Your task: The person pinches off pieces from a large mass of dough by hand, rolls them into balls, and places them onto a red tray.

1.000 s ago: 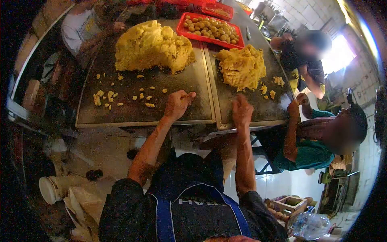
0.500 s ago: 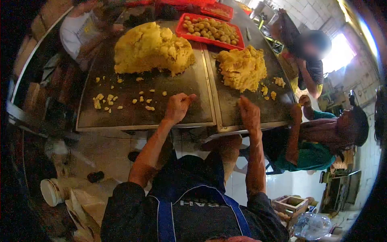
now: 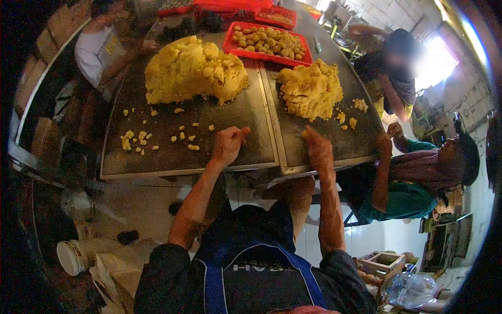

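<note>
Pinched shut, left hand point(image 3: 227, 144) hides its contents; right hand point(image 3: 318, 149) loosely open near dough heap point(image 3: 310, 89). Small, even pinches probably serve best.

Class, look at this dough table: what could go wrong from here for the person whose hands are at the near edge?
1. Small yellow dough crumbs lie scattered on the dark metal tabletop close to its near edge; the left hand, resting nearby, could brush some to the floor.
2. The smaller yellow dough mound has loose lumps beside it near the right edge, where a co-worker's arm reaches; they might be knocked off.
</note>
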